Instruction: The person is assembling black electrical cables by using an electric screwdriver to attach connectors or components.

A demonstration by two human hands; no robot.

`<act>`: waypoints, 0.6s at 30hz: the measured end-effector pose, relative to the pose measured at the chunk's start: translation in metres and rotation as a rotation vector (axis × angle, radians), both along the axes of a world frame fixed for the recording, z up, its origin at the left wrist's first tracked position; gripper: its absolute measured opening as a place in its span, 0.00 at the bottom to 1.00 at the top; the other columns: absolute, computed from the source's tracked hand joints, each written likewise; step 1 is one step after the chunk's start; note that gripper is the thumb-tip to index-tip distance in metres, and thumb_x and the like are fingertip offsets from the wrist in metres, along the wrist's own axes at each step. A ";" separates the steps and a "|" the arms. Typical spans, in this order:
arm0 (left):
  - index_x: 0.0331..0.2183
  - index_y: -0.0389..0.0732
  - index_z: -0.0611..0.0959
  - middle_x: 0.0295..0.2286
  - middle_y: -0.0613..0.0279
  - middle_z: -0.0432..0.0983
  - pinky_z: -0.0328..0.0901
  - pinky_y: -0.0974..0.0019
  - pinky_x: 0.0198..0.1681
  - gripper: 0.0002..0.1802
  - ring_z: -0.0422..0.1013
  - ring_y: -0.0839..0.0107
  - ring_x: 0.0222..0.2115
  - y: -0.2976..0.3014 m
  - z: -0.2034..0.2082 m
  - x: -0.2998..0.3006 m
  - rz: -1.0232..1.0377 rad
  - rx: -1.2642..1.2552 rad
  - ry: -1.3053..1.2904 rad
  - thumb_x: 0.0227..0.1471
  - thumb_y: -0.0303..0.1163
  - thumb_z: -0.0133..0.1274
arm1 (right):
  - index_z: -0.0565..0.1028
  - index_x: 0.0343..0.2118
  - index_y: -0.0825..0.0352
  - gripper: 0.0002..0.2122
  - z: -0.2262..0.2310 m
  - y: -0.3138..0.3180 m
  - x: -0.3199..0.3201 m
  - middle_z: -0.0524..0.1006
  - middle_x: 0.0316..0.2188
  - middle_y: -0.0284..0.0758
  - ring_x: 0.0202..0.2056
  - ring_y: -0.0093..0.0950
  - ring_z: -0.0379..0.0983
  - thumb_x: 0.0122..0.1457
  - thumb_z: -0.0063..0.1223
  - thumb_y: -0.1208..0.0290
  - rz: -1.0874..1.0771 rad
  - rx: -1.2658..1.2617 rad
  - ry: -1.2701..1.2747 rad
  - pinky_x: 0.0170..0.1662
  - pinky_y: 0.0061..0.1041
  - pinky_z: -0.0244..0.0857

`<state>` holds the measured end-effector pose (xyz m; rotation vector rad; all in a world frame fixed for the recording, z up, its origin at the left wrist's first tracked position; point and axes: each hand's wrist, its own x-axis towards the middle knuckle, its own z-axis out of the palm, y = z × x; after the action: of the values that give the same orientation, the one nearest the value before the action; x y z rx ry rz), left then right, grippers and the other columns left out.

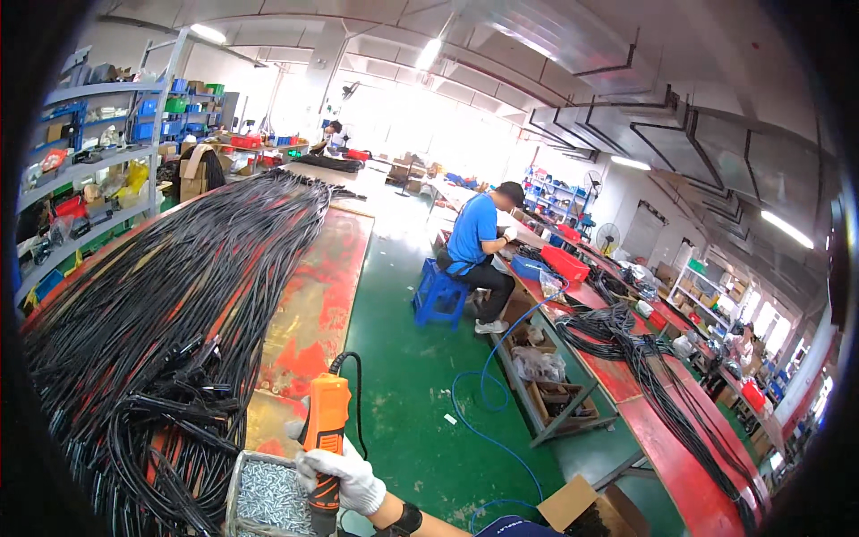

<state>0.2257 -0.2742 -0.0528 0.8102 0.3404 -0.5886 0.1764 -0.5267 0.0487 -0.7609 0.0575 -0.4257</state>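
Orange and black, a corded handheld power tool (327, 413) stands nearly upright above the near end of the table (333, 309), clasped by the right hand (351, 476) in a white knitted glove. Its lower end points down at the right side of a tray (236, 479) of small silvery screws (268, 488); whether they touch, I cannot tell. A black cord (360, 403) loops from its top. Behind the tool shows a pale patch, too hidden to assign to the left hand, whose state I cannot tell.

Long black cables (183, 259) cover most of that worn red-and-yellow table, bunched into a thick coil just beside the tray. Across the green floor (407, 394), where a blue hose (486, 369) curls, a co-worker (477, 228) in a blue shirt sits on a blue plastic stool (438, 295), head bent. Nearby, a second red table (651, 438) carries a red bin (565, 266) and more black cabling (608, 331). Loaded metal shelving (100, 154) lines the left.
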 end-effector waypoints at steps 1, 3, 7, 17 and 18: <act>0.29 0.54 0.75 0.14 0.78 0.58 0.50 0.75 0.13 0.10 0.55 0.82 0.13 -0.003 0.009 -0.001 0.054 -0.108 0.094 0.59 0.46 0.54 | 0.63 0.58 0.70 0.25 0.003 0.003 0.000 0.69 0.22 0.33 0.23 0.23 0.66 0.58 0.56 0.74 -0.067 0.009 -0.016 0.28 0.23 0.65; 0.30 0.55 0.76 0.14 0.77 0.58 0.49 0.75 0.13 0.09 0.55 0.83 0.12 -0.006 0.024 -0.004 0.105 -0.218 0.187 0.59 0.45 0.55 | 0.63 0.58 0.70 0.25 -0.005 0.002 0.000 0.70 0.23 0.32 0.23 0.22 0.67 0.58 0.56 0.73 -0.022 -0.030 0.021 0.28 0.23 0.65; 0.31 0.55 0.77 0.15 0.77 0.61 0.50 0.76 0.13 0.06 0.57 0.83 0.12 -0.008 0.030 -0.009 0.133 -0.170 0.162 0.58 0.43 0.56 | 0.64 0.57 0.69 0.25 -0.007 0.003 -0.002 0.71 0.23 0.31 0.23 0.21 0.68 0.57 0.58 0.72 0.020 -0.123 0.052 0.28 0.23 0.66; 0.37 0.53 0.70 0.12 0.71 0.53 0.49 0.72 0.08 0.10 0.54 0.76 0.08 -0.010 0.025 -0.005 0.034 -0.036 0.128 0.59 0.41 0.55 | 0.64 0.56 0.71 0.25 -0.005 0.002 -0.005 0.71 0.21 0.32 0.22 0.22 0.68 0.57 0.58 0.72 0.009 -0.132 0.076 0.28 0.23 0.66; 0.37 0.53 0.70 0.12 0.71 0.53 0.49 0.72 0.08 0.10 0.54 0.76 0.08 -0.003 0.010 -0.003 0.036 -0.036 0.129 0.59 0.41 0.55 | 0.64 0.56 0.71 0.25 -0.006 0.001 -0.005 0.71 0.21 0.32 0.22 0.22 0.68 0.57 0.58 0.72 0.010 -0.132 0.077 0.28 0.23 0.66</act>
<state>0.2226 -0.2775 -0.0430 0.7317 0.4599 -0.6132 0.1717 -0.5253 0.0429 -0.9068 0.0981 -0.3931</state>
